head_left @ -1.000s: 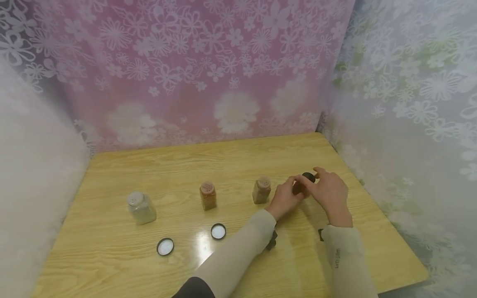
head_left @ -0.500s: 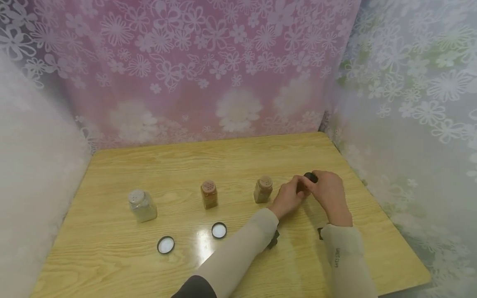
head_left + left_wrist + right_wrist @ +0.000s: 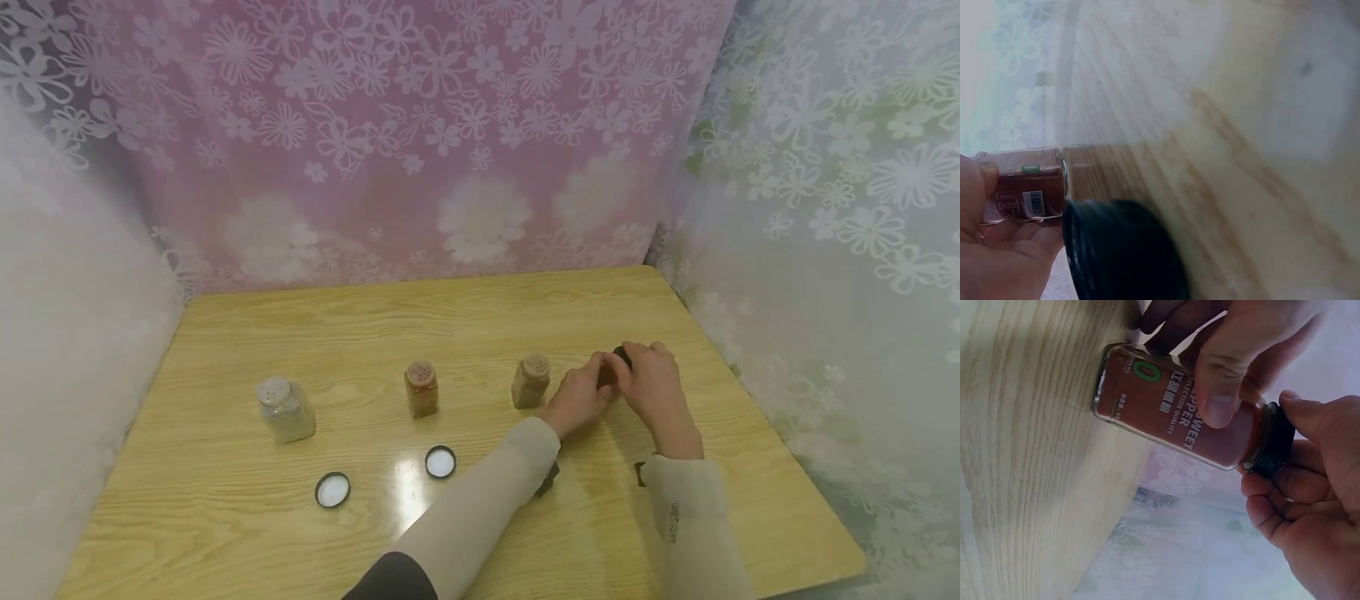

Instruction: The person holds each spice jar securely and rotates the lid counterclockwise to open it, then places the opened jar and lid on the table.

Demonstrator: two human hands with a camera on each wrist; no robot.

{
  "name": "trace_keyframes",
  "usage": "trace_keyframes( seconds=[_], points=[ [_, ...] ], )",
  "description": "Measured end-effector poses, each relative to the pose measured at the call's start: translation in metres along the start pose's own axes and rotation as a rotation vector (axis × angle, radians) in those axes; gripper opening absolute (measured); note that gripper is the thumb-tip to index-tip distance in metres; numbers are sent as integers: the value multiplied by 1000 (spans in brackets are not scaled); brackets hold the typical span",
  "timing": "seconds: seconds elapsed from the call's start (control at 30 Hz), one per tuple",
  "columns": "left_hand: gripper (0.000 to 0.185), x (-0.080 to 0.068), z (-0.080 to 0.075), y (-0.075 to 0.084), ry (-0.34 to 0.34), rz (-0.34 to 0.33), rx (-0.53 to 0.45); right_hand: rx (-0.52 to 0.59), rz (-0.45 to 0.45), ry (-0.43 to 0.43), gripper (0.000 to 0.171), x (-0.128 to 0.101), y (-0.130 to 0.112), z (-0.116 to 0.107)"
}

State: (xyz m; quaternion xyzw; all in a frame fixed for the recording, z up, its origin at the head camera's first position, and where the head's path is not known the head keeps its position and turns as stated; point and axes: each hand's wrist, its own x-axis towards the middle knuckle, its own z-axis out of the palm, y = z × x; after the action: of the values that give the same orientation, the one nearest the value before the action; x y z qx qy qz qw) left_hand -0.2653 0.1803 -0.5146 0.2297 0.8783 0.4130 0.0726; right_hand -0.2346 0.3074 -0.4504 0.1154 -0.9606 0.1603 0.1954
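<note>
My left hand (image 3: 581, 396) grips the glass body of a spice jar (image 3: 1147, 403) filled with red-brown powder, labelled sweet pepper. The thumb lies across the label in the right wrist view. At the jar's neck, my right hand (image 3: 651, 385) pinches the black cap (image 3: 1277, 440) between thumb and fingers. The cap sits on the jar. In the left wrist view the jar's barcode side shows, its base near the wooden table. Just left of the hands stands a shaker jar (image 3: 531, 383) of tan powder, its perforated top uncovered.
Farther left stand an orange-brown shaker jar (image 3: 422, 392) and a pale one (image 3: 288, 412), both with perforated tops showing. Two black-rimmed caps, a right one (image 3: 440, 462) and a left one (image 3: 332, 490), lie inside-up on the table (image 3: 337, 333). A round black object (image 3: 1129, 250) looms close in the left wrist view.
My right hand's fingers have come in around the black cap and the hand has turned slightly left. The left hand keeps its hold on the jar.
</note>
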Motion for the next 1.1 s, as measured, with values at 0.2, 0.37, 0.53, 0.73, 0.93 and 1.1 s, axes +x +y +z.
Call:
trace_keyframes(
  seconds=[0.2, 0.37, 0.53, 0.73, 0.93, 1.1],
  points=[
    [45, 2, -1, -5, -16, 12, -14, -19, -48, 12, 27, 1, 2, 5],
    [44, 0, 0, -7, 5, 24, -8, -16, -59, 17, 28, 1, 3, 7],
    [49, -3, 1, -6, 45, 20, -26, 2, -17, 0, 35, 0, 1, 6],
    [41, -2, 0, 0, 94, 58, -24, -7, -5, -7, 35, 1, -1, 3],
    [35, 1, -4, 2, 71, 71, 18, -32, -67, 39, 22, 0, -3, 4],
    [37, 3, -5, -1, 45, 65, 35, -49, -131, 85, 19, -1, 2, 8]
  ],
)
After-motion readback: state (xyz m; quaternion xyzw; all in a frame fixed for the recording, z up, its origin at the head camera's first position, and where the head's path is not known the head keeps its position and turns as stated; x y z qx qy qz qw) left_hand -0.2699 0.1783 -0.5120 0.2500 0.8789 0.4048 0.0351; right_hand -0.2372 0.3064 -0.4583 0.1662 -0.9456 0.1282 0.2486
